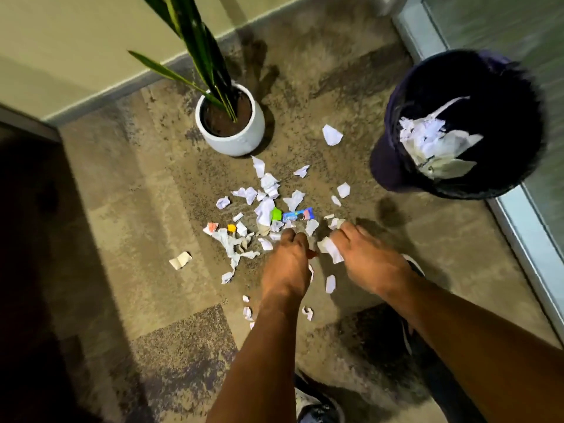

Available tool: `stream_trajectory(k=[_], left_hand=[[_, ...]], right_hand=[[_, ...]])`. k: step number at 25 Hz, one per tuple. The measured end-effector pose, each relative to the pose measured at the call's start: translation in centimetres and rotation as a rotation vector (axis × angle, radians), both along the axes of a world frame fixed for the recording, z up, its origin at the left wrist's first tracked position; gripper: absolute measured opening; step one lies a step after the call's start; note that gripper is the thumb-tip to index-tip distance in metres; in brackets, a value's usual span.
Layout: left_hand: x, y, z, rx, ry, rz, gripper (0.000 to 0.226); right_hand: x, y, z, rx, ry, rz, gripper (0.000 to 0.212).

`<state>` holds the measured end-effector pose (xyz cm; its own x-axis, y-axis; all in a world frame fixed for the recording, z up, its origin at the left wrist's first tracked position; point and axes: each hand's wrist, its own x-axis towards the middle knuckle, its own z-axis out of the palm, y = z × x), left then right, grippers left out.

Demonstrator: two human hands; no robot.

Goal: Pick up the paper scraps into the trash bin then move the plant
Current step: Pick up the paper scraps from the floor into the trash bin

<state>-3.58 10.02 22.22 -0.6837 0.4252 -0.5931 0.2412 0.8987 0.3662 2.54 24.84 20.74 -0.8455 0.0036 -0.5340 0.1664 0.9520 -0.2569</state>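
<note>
Two hands work the paper scraps [268, 206] mid-floor: right hand [370, 264] fingers pinch a white scrap, left hand [287, 267] fingers curl closed, contents hidden, trash bin [393, 166] close for dumping.

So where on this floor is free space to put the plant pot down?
Bare carpet lies left of the white round plant pot, toward the wall, and in front of the dark trash bin near the glass door. Crowded: torn paper scraps fill the middle, where the left hand and right hand work.
</note>
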Motion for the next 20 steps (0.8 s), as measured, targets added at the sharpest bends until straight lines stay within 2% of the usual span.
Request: stream_trajectory(k=[5,8,12,16,18,20], left_hand=[[-4.0,9.9,3.9,0.081,0.099,-0.09,0.029],[-5.5,16.1,5.6,0.159,0.148,-0.096,0.033],[-5.3,22.0,7.1,0.25,0.135,-0.019,0.039],[-4.7,25.6,6.8,0.35,0.03,0.177,0.037],[-5.0,27.0,6.3,0.39,-0.024,0.277,0.052],[-5.1,27.8,5.8,0.431,-0.051,0.333,0.068]], right_hand=[[-2.6,8.4,3.7,0.057,0.284,-0.241,0.047],[-3.4,13.9,4.3,0.134,0.331,-0.374,0.047],[-3.9,19.5,4.7,0.053,0.43,-0.6,0.049],[-3.6,22.6,4.5,-0.081,0.477,-0.732,0.069],[-3.0,23.4,4.4,-0.157,0.442,-0.753,0.085],[-2.1,23.8,4.0,-0.145,0.45,-0.75,0.092]])
